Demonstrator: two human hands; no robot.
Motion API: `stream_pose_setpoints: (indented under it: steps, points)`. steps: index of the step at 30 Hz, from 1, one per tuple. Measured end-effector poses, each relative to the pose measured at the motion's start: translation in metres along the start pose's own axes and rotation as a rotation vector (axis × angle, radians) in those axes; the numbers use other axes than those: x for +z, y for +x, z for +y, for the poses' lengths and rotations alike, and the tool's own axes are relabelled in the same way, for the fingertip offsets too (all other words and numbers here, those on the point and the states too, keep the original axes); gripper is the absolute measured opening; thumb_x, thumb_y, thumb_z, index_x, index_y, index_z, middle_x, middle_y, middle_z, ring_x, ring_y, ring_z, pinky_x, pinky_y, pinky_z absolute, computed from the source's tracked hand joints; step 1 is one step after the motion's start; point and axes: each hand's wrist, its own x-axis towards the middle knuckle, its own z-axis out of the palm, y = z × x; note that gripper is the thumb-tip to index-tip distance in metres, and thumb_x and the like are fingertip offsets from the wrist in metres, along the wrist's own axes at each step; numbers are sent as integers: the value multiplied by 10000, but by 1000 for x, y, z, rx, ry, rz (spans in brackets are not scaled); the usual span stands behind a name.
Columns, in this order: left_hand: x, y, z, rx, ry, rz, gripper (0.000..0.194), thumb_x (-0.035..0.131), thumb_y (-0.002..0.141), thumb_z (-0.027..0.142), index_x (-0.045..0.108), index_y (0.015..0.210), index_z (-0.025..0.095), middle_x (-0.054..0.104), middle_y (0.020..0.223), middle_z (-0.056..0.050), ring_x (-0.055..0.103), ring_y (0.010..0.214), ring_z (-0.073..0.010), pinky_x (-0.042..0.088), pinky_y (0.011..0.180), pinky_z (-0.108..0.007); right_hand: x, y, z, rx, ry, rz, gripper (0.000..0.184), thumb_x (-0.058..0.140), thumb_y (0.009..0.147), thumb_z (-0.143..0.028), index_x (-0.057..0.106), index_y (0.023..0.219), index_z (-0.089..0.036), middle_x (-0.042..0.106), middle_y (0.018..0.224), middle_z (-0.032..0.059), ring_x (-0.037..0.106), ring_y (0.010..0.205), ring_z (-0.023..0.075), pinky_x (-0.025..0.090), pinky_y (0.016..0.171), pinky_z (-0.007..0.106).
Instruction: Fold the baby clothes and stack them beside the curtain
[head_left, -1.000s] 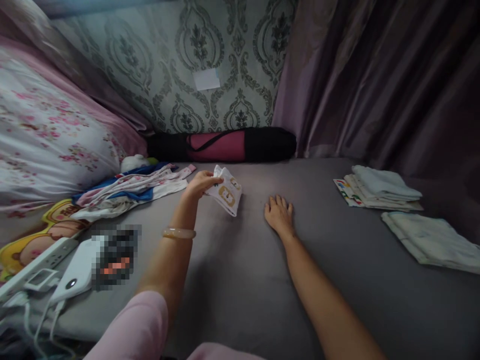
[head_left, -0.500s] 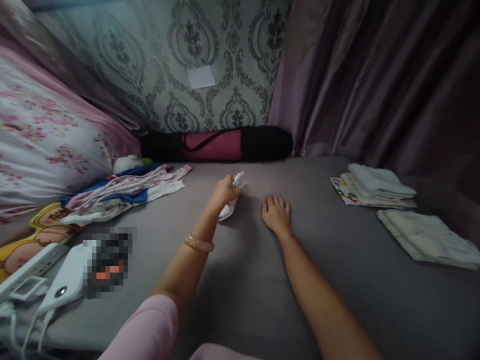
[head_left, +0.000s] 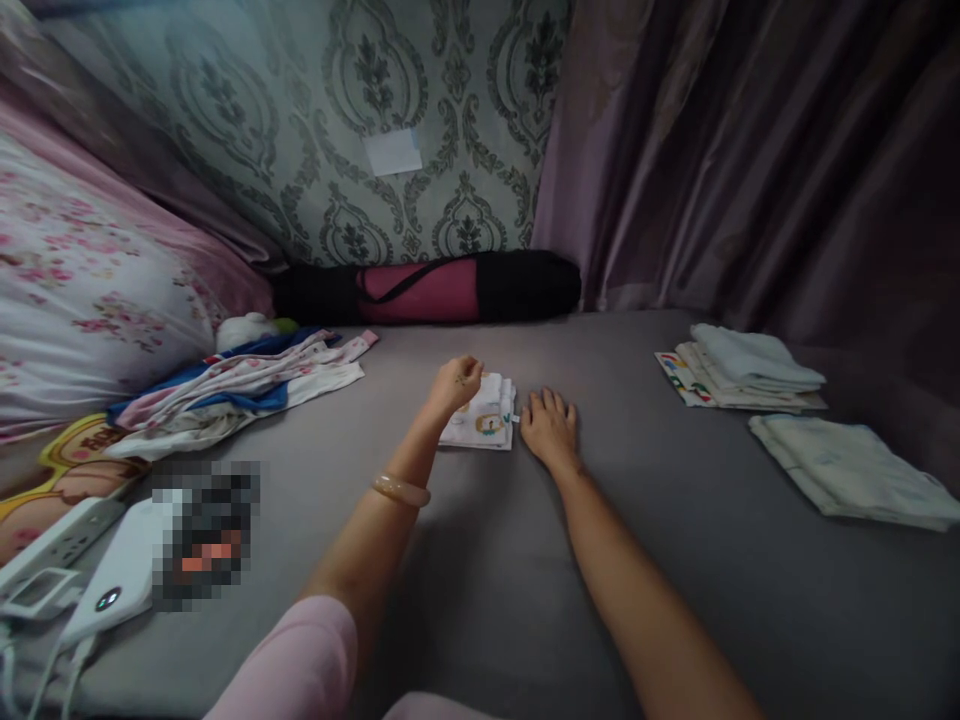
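A small white garment with a yellow cartoon print (head_left: 487,425) lies folded on the grey bed sheet (head_left: 480,560) in the middle of the view. My left hand (head_left: 455,383) rests on its left edge with the fingers curled down onto the cloth. My right hand (head_left: 549,427) lies flat on the sheet just right of the garment, fingers stretched out, touching or nearly touching its right edge. A pale bangle (head_left: 400,489) sits on my left wrist.
A heap of unfolded children's clothes (head_left: 240,390) lies at the left by a floral pillow (head_left: 82,300). Two folded stacks (head_left: 739,370) (head_left: 847,465) lie at the right. A black and pink rolled bag (head_left: 427,290) lies along the wall. A power strip and charger (head_left: 67,560) lie at the near left.
My left hand carried the white garment from mid-air, bunched it, and set it down flat on the sheet beside my right hand. My right hand stayed in place.
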Motion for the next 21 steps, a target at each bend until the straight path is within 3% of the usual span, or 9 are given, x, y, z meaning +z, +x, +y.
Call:
stream_pose_setpoints:
  steps: [5, 9, 13, 19, 21]
  points:
    - [23, 0, -5, 229, 217, 27, 363, 395, 907, 131, 593, 1211, 144, 645, 1203, -129, 564, 1165, -208, 408, 1002, -311, -1, 0, -1, 2, -15, 3, 455, 343, 947, -311, 517, 1330, -136, 437, 1438, 145, 334, 1327, 291, 154, 1087, 488]
    - [63, -9, -5, 366, 392, 84, 425, 369, 944, 228, 486, 1325, 79, 477, 1408, -172, 341, 1372, -270, 237, 1136, -440, -2, 0, -1, 9, -6, -8, 444, 338, 942, -268, 512, 1330, -138, 438, 1439, 141, 327, 1334, 290, 157, 1086, 490]
    - [89, -13, -4, 354, 485, -6, 521, 351, 952, 328, 422, 1375, 32, 369, 1472, -218, 315, 1384, -301, 235, 1133, -457, -2, 2, 0, 15, 4, -36, 460, 336, 909, -178, 495, 1336, -117, 432, 1445, 143, 321, 1342, 281, 164, 1086, 483]
    - [76, -12, 7, 317, 510, -163, 538, 368, 951, 412, 428, 1390, 108, 303, 1508, -213, 264, 1402, -342, 234, 1118, -501, -5, 1, 1, 19, 17, -37, 466, 326, 902, -161, 487, 1333, -85, 437, 1442, 146, 322, 1343, 279, 167, 1092, 476]
    - [72, -17, 12, 305, 491, -103, 532, 324, 965, 414, 442, 1380, 102, 292, 1516, -206, 224, 1416, -345, 208, 1126, -514, -5, 1, 0, 11, 18, -43, 464, 325, 905, -162, 486, 1333, -84, 437, 1442, 145, 323, 1343, 276, 171, 1092, 472]
